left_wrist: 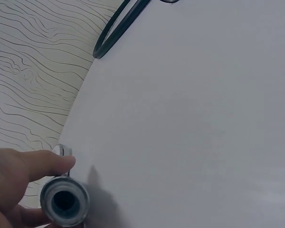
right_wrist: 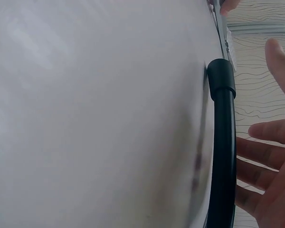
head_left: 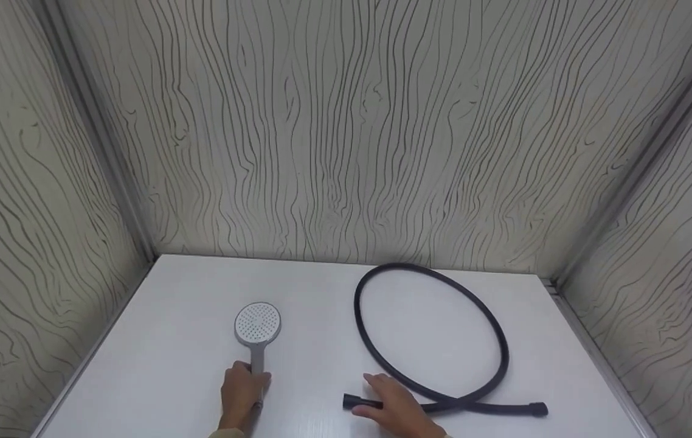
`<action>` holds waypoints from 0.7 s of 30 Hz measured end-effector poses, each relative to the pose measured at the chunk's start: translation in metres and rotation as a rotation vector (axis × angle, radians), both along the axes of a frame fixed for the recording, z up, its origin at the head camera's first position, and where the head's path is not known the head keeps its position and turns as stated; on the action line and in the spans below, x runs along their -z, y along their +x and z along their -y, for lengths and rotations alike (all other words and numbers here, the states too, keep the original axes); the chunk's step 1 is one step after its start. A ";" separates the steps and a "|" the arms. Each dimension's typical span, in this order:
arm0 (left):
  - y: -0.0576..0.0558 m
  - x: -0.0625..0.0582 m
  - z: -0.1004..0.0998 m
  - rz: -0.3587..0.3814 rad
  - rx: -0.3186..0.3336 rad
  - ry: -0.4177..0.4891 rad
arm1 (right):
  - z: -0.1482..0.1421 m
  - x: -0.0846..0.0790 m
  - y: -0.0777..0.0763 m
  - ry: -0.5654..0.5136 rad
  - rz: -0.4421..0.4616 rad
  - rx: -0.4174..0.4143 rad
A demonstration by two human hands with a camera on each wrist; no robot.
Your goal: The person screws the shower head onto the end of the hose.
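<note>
A hand shower head with a round, pale spray face lies at the left of the table, its face up. My left hand grips its grey handle. In the left wrist view, the handle's round, hollow end points at the camera beside the thumb. To the right, a black shower hose lies in a large loop, its two ends crossing near the front. Over the hose's left end, my right hand is spread, with thumb and fingers apart; whether the fingertips touch the hose I cannot tell.
The white table carries both things. A wood-grain patterned panel rises behind it, with similar panels at left and right. The hose's other end lies toward the table's front right.
</note>
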State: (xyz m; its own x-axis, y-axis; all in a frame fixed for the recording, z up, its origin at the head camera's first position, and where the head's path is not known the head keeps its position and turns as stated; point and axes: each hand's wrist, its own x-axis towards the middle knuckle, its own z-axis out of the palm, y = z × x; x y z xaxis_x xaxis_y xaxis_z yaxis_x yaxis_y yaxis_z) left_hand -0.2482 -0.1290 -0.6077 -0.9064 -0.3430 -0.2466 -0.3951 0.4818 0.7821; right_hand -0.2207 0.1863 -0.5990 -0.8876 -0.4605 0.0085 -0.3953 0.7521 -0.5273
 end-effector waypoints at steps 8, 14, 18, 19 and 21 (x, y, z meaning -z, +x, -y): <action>0.000 0.001 0.003 -0.001 0.009 0.012 | 0.000 0.001 -0.001 0.003 0.022 0.014; 0.000 0.000 0.004 0.016 -0.005 0.059 | 0.000 0.003 -0.002 0.001 0.025 0.002; 0.001 -0.002 0.004 0.021 -0.007 0.080 | 0.000 0.002 -0.002 0.011 0.029 0.002; 0.001 -0.003 0.004 0.023 -0.009 0.083 | 0.000 0.002 -0.002 0.017 0.033 0.007; 0.001 -0.004 0.004 0.025 -0.006 0.081 | 0.001 0.001 -0.001 0.032 0.041 0.017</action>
State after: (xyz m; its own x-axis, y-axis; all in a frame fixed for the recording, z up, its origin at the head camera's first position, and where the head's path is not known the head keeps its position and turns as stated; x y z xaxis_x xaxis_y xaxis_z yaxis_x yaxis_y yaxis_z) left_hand -0.2469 -0.1328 -0.6042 -0.8976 -0.3263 -0.2964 -0.4177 0.4147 0.8084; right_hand -0.2220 0.1852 -0.5995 -0.8947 -0.4447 -0.0425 -0.3607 0.7752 -0.5186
